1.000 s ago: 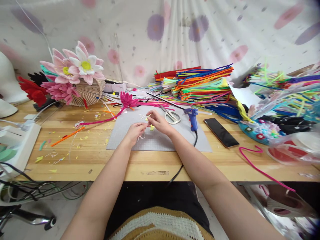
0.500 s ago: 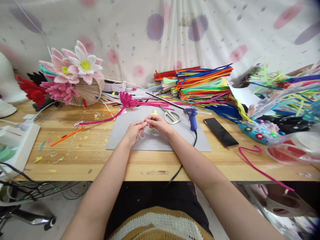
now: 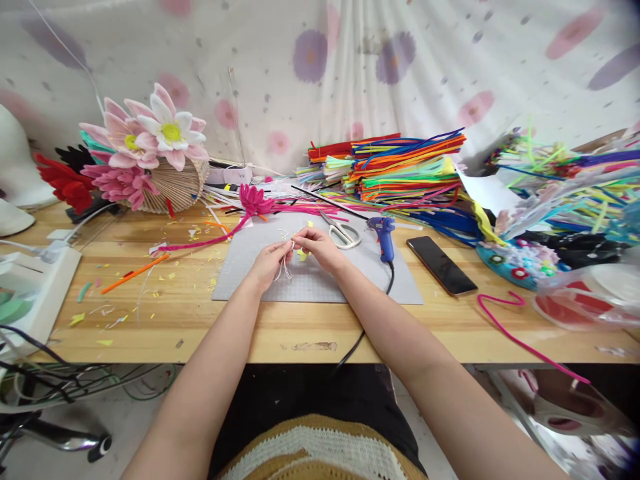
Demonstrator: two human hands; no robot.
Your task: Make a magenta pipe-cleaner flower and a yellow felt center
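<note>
Holding a thin white cord (image 3: 285, 267) above the middle of the grey mat (image 3: 320, 290), with thumb and fingertips of the left hand (image 3: 273, 259) pinched on it. Meeting them at the same spot with the bent fingertips of the right hand (image 3: 319, 247); cannot tell, at this size, whether closed on the cord too. Pinched so near together, probably, for fine control over so limp a strand.

Hanging in loops toward the mat's near edge, with the long axis running roughly from near edge to far edge. Near small white curls (image 3: 284, 235) beyond the fingertips; cannot tell whether joined to the cord. Just beside a yellow piece (image 3: 302, 255), by the right fingertips.

Farther out, near scissors (image 3: 335, 227) with blades aimed toward the mat's far edge, and a blue glue gun (image 3: 385, 243) at its right edge, both presumably left there to be within easy reach. Near the mat's far left corner, close to a magenta flower (image 3: 255, 200). Off the right edge, beside a phone (image 3: 441, 265). Along the worktop's far edge, backed by bundles of coloured stems (image 3: 410, 167), likely stacked there to free the front.
</note>
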